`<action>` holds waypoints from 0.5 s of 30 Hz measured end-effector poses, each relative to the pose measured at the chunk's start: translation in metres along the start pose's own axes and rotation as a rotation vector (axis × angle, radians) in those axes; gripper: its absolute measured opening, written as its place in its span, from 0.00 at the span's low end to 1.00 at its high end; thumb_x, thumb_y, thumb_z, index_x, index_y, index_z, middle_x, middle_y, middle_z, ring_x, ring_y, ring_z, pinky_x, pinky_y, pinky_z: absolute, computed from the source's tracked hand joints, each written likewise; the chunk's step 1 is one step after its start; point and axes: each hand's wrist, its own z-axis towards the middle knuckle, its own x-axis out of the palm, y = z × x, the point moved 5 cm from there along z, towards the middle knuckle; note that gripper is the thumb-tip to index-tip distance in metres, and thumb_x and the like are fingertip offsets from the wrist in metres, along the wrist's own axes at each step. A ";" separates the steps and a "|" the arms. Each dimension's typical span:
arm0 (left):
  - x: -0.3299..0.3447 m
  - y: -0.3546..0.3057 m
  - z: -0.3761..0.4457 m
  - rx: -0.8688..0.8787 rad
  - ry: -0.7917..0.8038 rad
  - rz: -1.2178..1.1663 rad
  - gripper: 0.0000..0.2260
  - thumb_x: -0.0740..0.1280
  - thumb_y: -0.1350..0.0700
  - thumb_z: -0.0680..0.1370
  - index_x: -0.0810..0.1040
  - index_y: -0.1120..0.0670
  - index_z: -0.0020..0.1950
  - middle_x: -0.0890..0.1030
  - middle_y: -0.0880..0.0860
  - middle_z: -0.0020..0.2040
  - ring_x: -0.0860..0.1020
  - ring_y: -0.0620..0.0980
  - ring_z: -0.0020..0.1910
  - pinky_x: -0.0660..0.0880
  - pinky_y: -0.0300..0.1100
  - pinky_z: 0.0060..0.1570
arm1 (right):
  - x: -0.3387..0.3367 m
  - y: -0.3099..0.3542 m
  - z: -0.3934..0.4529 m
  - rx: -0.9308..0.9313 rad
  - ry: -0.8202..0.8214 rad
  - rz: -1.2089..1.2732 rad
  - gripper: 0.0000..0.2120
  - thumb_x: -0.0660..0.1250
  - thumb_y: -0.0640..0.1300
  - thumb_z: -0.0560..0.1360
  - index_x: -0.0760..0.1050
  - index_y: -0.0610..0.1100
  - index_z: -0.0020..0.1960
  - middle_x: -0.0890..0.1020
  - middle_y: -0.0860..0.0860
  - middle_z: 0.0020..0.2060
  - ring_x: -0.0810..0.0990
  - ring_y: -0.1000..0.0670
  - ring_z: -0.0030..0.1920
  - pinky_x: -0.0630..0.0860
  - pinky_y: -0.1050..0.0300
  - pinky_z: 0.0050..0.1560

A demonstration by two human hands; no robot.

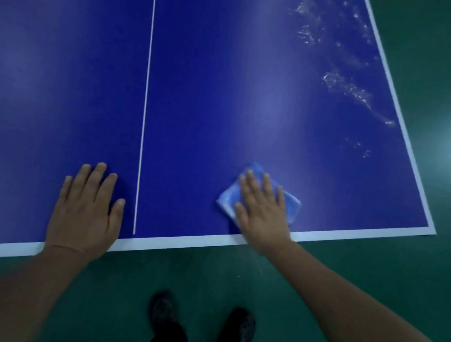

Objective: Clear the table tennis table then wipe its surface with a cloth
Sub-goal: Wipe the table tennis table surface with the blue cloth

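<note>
Blue tabletop [226, 89] fills the view, white-edged with a thin white centre line [144, 109], and wet streaks [343, 85] glisten along its right side. Right hand [263, 209] lies flat, fingers spread, pressing a folded light-blue cloth [291, 205] onto the surface near the front right corner. Left hand [87, 210] rests open, palm down, just left of the line, holding nothing.

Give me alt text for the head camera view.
A right hand presses a light blue cloth flat on a blue table tennis table; the left hand rests flat beside the centre line. Wet streaks remain near the right edge.
</note>
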 end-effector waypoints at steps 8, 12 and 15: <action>0.005 -0.100 -0.011 0.028 -0.053 -0.212 0.30 0.49 0.44 0.80 0.69 0.64 0.72 0.63 0.63 0.76 0.57 0.61 0.77 0.42 0.50 0.78 | -0.027 -0.122 0.011 0.725 -0.185 0.107 0.28 0.44 0.54 0.84 0.46 0.45 0.82 0.49 0.49 0.81 0.45 0.40 0.80 0.46 0.30 0.74; 0.019 -0.201 -0.005 0.021 -0.086 -0.324 0.29 0.50 0.47 0.80 0.70 0.65 0.71 0.66 0.63 0.75 0.60 0.61 0.76 0.48 0.55 0.78 | -0.004 -0.025 0.014 0.041 -0.141 0.069 0.27 0.46 0.56 0.83 0.55 0.48 0.80 0.57 0.51 0.80 0.50 0.43 0.80 0.48 0.32 0.75; 0.031 -0.271 0.006 0.045 -0.129 -0.373 0.26 0.52 0.49 0.80 0.73 0.65 0.69 0.69 0.63 0.73 0.64 0.62 0.74 0.51 0.57 0.77 | -0.012 -0.085 0.011 -0.059 -0.142 0.077 0.27 0.48 0.57 0.81 0.62 0.49 0.78 0.62 0.52 0.78 0.55 0.43 0.79 0.53 0.31 0.75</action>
